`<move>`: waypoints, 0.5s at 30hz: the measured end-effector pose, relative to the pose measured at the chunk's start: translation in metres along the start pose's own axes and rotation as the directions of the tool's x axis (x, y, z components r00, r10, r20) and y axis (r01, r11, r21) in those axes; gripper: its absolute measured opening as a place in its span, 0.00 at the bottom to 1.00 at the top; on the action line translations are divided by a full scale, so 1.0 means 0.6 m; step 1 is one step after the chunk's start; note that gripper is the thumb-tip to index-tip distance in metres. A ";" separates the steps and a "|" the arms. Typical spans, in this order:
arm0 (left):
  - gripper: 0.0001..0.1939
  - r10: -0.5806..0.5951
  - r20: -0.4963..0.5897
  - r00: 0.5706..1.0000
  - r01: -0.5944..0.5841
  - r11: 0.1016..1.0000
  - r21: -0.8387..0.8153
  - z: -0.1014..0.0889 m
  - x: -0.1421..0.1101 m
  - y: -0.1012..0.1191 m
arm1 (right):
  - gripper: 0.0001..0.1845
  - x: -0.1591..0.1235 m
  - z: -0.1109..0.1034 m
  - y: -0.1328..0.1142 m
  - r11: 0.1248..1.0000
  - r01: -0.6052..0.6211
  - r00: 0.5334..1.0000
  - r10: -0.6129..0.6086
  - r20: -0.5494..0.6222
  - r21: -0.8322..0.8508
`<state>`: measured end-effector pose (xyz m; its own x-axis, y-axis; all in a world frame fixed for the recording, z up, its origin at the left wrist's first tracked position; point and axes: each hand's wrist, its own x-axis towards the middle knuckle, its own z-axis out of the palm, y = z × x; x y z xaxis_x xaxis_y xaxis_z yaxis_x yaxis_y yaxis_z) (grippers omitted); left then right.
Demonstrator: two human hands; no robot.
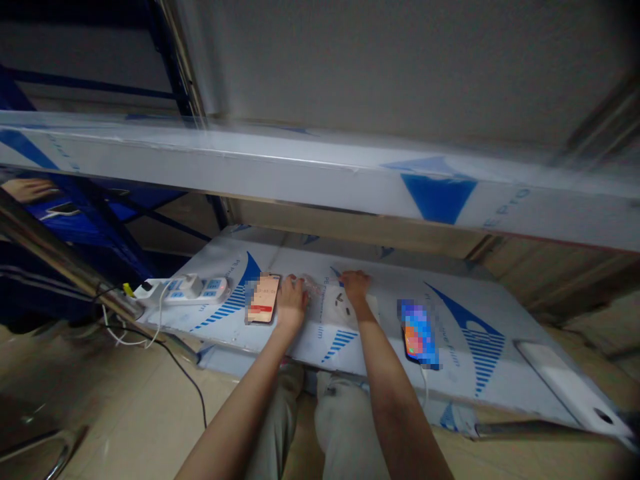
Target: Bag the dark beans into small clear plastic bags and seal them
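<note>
My left hand rests on the film-covered shelf, fingers apart, just right of a phone with a lit orange screen. Crumpled clear plastic lies at its fingertips; whether they touch it I cannot tell. My right hand reaches over the far edge of a flat white piece with short black slots, which looks like a wall socket panel. Its fingers look spread on the surface, with no grip visible. To the right of that forearm lies a second phone, its screen lit, with a white cable at its lower end.
A white power strip with plugs and cables sits at the shelf's left end. A white flat device lies at the right corner. An upper shelf edge crosses in front. Another person's hand shows far left.
</note>
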<state>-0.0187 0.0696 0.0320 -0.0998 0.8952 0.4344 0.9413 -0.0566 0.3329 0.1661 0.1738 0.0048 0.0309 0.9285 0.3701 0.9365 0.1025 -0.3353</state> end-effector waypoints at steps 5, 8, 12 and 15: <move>0.09 0.080 0.013 0.997 -0.072 0.942 -0.326 -0.009 -0.037 0.012 | 0.12 -0.051 -0.058 -0.034 0.947 -0.054 0.937 0.158 -0.313 0.318; 0.12 0.116 0.051 0.992 -0.073 0.848 -0.525 -0.015 -0.074 0.018 | 0.11 -0.134 -0.093 -0.082 0.898 0.028 0.943 0.122 -0.311 0.439; 0.13 0.144 0.122 0.982 -0.036 0.779 -0.625 -0.025 -0.136 0.027 | 0.08 -0.271 -0.112 -0.140 0.875 -0.002 0.961 0.135 -0.240 0.484; 0.13 0.121 0.129 0.984 -0.012 0.775 -0.632 -0.033 -0.172 0.032 | 0.09 -0.338 -0.118 -0.158 0.856 -0.016 0.977 0.122 -0.173 0.517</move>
<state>0.0033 -0.0325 0.0103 0.0572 0.9314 0.3594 0.5271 -0.3339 0.7815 0.0959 -0.0497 0.0228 0.2051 0.8584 0.4702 0.6208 0.2573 -0.7405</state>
